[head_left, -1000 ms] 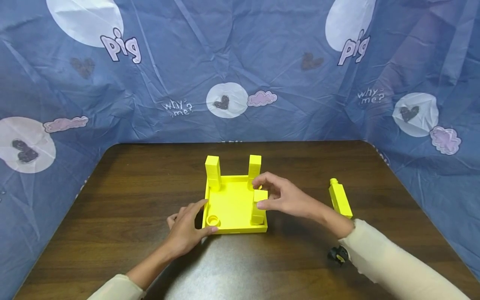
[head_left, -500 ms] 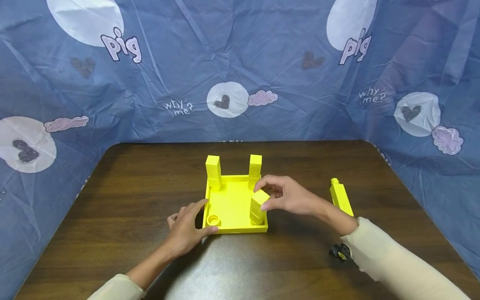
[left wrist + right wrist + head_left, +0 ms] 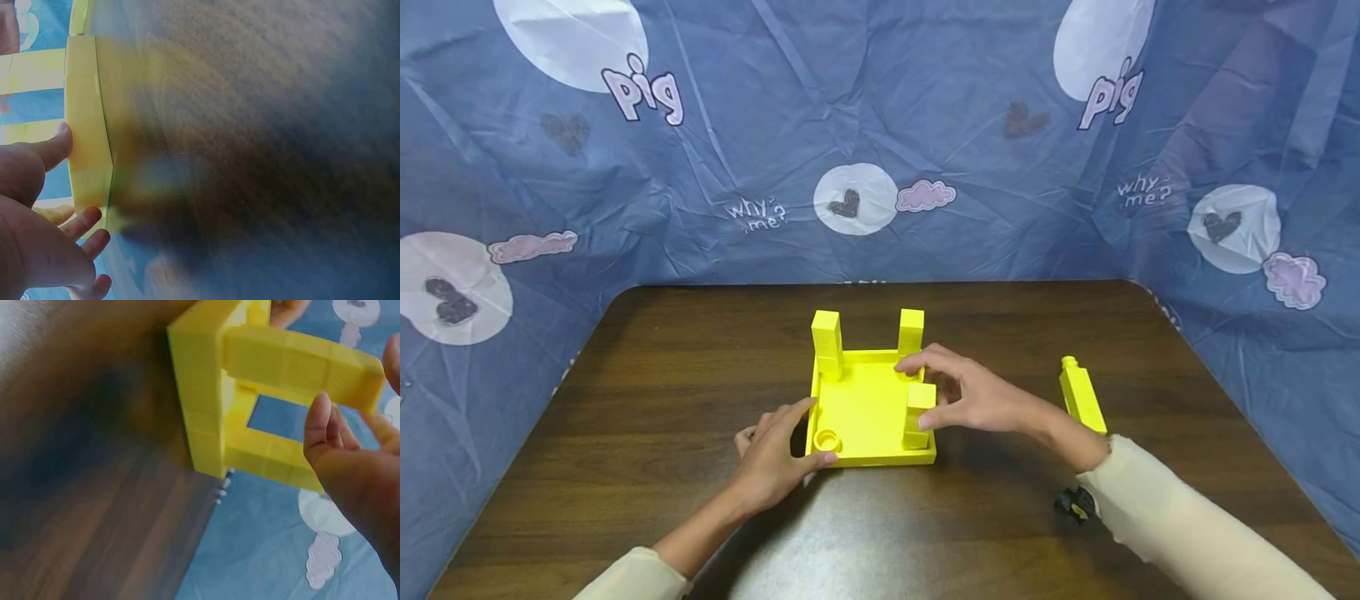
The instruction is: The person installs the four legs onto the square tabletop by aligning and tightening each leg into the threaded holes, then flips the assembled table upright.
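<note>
A yellow square board [image 3: 868, 408] with a raised rim lies on the table, like an upturned toy table. My left hand [image 3: 771, 467] holds its near left corner, thumb on the front rim and fingers along the left side. Close by, a round socket [image 3: 827, 442] sits in that corner. Block-shaped legs stand upright at the other corners: a far left leg [image 3: 827, 343], a far right leg [image 3: 912, 329] and a near right leg [image 3: 921, 407]. Around the near right leg curl the thumb and fingers of my right hand [image 3: 977, 396]; its grip looks loose.
Another yellow leg [image 3: 1081, 396] with a round peg at its end lies to the right, beyond my right forearm. A small black object [image 3: 1075, 504] is by the right sleeve. Blue printed cloth [image 3: 865, 142] hangs behind the wooden table [image 3: 700, 333].
The near right leg was turned askew half a second ago and now stands square to the board. My right fingers have spread wider about it. The left hand keeps its place.
</note>
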The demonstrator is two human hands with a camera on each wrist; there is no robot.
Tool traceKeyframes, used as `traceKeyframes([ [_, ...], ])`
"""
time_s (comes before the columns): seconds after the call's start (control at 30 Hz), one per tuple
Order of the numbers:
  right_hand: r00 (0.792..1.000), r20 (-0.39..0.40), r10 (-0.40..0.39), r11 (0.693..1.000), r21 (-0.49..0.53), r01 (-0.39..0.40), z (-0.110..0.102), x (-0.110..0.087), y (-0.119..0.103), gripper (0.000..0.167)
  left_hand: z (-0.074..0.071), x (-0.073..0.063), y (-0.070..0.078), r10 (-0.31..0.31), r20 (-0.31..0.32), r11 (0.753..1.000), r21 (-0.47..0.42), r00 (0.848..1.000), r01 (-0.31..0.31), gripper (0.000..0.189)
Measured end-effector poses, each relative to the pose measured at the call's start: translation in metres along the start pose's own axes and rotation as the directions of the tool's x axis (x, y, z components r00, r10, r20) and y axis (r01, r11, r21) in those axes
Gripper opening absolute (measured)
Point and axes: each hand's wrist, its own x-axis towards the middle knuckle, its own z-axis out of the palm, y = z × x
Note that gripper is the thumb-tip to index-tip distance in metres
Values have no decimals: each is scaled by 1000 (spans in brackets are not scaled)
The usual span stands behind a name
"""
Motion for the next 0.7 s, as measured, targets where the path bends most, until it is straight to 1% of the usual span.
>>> traceKeyframes([
  [0.07,999,31,-23,1000,3,23,-5,0,-1,56,0,0,0,0,0,1000,-1,1000,0,80],
  [0.13,997,62,-44,998,37,42,-9,0,-2,52,0,0,0,-1,1,1000,-3,1000,1,80],
  [0.23,995,79,-55,996,76,49,-11,0,-1,44,0,0,0,-2,2,1000,-3,1000,2,80],
  [0.3,997,63,-52,995,85,46,-10,1,-1,39,0,0,0,-1,1,1000,-2,1000,1,80],
  [0.37,999,26,-45,996,72,43,-7,1,-1,35,0,0,0,1,-1,1000,-1,1000,-1,80],
  [0.53,998,-66,-11,1000,25,13,2,3,1,35,0,0,0,3,-2,1000,1,1000,-3,80],
  [0.63,996,-83,19,1000,18,-18,6,4,0,37,0,-1,0,1,-1,1000,2,1000,-1,80],
  [0.7,996,-79,33,999,22,-31,7,4,0,38,0,-1,0,-1,-2,1000,2,1000,1,80],
])
